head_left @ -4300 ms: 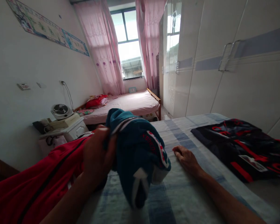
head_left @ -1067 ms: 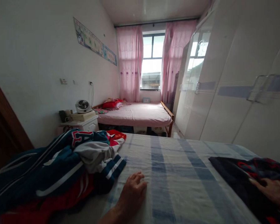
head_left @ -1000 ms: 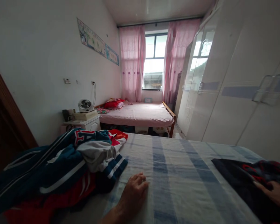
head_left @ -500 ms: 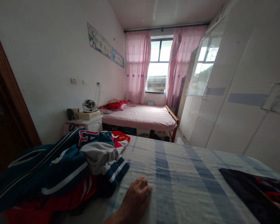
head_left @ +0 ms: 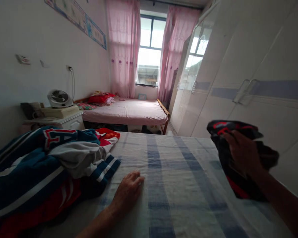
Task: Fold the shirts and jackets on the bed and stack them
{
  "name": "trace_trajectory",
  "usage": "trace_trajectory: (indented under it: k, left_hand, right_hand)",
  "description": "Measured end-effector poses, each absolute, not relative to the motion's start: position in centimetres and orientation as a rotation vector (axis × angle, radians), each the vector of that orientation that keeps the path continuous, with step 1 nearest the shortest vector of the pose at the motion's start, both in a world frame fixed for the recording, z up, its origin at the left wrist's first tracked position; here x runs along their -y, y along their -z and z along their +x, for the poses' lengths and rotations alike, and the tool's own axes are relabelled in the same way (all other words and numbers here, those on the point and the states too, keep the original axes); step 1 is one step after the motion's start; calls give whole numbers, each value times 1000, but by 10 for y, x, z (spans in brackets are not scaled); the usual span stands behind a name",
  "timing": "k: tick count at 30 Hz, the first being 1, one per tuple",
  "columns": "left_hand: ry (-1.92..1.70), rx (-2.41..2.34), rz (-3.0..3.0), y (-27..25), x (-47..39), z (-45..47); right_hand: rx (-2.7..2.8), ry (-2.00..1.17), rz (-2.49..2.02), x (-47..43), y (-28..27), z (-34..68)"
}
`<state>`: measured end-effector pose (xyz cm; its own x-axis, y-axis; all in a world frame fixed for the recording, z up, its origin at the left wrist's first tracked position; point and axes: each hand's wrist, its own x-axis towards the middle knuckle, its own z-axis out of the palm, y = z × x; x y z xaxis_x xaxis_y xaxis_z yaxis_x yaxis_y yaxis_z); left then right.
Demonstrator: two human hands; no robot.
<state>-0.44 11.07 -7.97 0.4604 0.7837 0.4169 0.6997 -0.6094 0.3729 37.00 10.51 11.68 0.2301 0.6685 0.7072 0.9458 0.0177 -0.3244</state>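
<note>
My right hand (head_left: 244,153) grips a bunched black garment (head_left: 267,150) with red markings, lifted above the right side of the bed. The cloth hangs below the fingers and looks a little blurred. My left hand (head_left: 129,186) rests on the blue-and-white striped sheet (head_left: 173,178), fingers loosely bent, with nothing seen in it. To its left lies a heap of clothes, among them a dark teal jacket (head_left: 27,168) with white stripes and a red letter, a grey piece (head_left: 76,155) and some red cloth (head_left: 111,132).
A second bed with a pink sheet (head_left: 129,110) stands under the window, with red bedding (head_left: 100,98) on it. At the left, a small fan (head_left: 60,98) sits on a box on a white cabinet (head_left: 73,122). A tall white wardrobe (head_left: 221,92) lines the right side.
My right hand has come into view, raising the black garment off the bed. The view has swung right and down. My left hand still rests on the sheet.
</note>
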Motion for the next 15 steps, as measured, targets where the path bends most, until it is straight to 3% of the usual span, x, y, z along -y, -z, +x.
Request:
trace_trajectory:
  k: [4, 8, 11, 15]
  left_hand:
    - [-859, -1316, 2495, 82, -113, -6]
    - [-1107, -1301, 2165, 78, -110, -11]
    - [-1360, -1349, 1801, 75, -108, -20]
    - [-1470, -1440, 1624, 76, -115, -34]
  right_hand:
    - [1329, 658, -1266, -103, -184, 320]
    - [1300, 798, -1023, -88, -224, 287]
    - [1423, 733, -1224, -90, -204, 282]
    - [1690, 441, -1663, -111, -127, 299]
